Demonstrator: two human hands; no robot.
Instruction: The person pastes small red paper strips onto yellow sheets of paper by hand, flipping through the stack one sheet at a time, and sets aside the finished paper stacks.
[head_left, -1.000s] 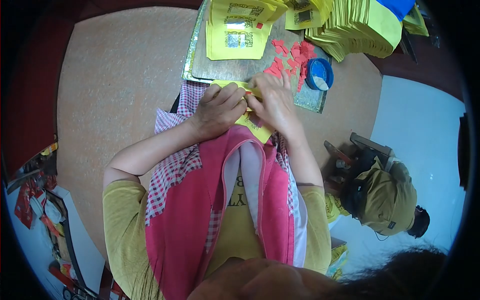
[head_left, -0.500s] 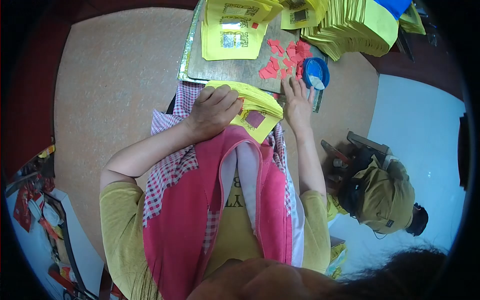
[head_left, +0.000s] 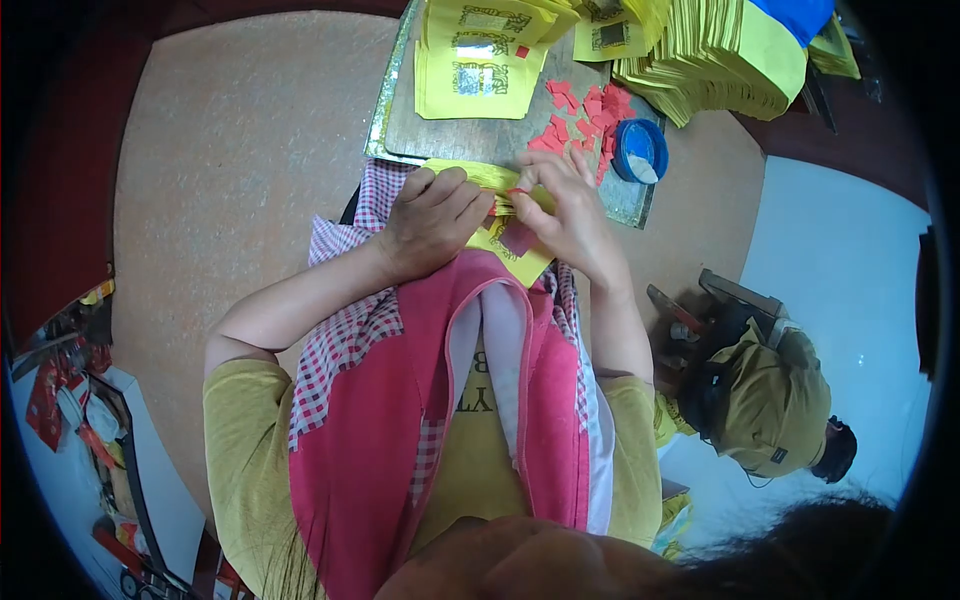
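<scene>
My left hand [head_left: 432, 222] is closed round a bundle of yellow printed paper sheets [head_left: 462, 176], held over my lap near the table's front edge. The bundle's lower sheet shows a dark reddish square. My right hand [head_left: 572, 215] is at the bundle's right edge, with thumb and forefinger pinched together on a small red paper piece [head_left: 517, 191]. Those fingertips touch or nearly touch the sheets; the exact contact is hidden. Beyond my right hand lie loose red paper pieces [head_left: 598, 112]. A blue round dish [head_left: 641, 138] with white paste-like stuff is beside them.
A flat stack of yellow printed sheets [head_left: 478, 80] lies on the table [head_left: 420, 135]. Farther right is a long fanned pile of yellow papers [head_left: 705, 65]. A person in an olive jacket [head_left: 775, 405] sits at the right. Cluttered goods [head_left: 90, 410] stand at the far left.
My right hand has moved left from the red pieces to the yellow bundle, bringing a small red piece in its fingertips. My left hand keeps its hold.
</scene>
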